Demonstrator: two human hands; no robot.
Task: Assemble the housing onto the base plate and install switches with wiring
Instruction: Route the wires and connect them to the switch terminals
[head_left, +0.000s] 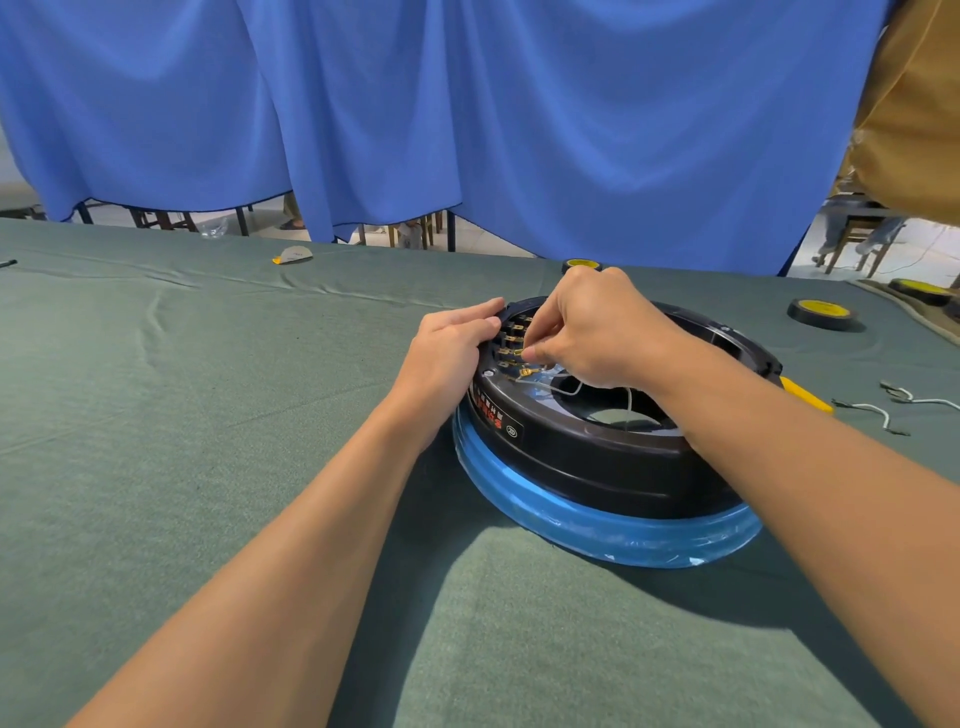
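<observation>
my left hand (451, 349) rests straight-fingered on the housing (597, 452), seated on the blue plate (597, 532) before me; right hand (595, 332) pinches a thin wire (563, 388) at the switch tabs (511, 340). limp wire, delicate tabs: i'd hold its connector (525, 372).

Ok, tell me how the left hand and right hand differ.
The left hand lies fairly flat against the outside of the black housing; the right hand reaches over its rim. The left hand holds nothing; the right hand pinches a white wire by the switch terminals. Both work at the same side of the housing.
</observation>
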